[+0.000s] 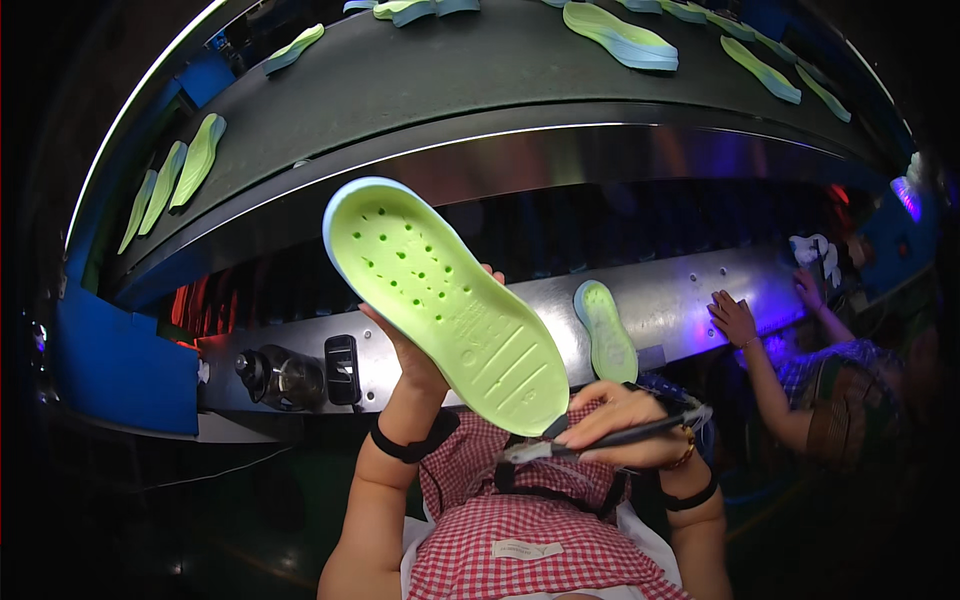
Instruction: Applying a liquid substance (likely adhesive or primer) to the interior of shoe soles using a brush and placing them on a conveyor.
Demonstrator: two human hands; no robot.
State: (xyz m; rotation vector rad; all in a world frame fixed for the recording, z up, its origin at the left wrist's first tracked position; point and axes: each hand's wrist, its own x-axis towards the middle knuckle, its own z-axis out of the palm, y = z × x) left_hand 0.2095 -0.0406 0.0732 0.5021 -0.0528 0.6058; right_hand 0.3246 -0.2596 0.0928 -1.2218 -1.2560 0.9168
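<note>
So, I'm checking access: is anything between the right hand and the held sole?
Yes: a dark piece shows between the right hand and the lower end of the held sole; whether it touches either is unclear.

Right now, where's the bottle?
In the head view, the bottle is on the metal bench toward the left, just left of a black rectangular object.

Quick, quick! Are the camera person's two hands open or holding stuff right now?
Left hand: closed, holding a green sole.
Right hand: closed, holding a dark-handled tool.
</note>
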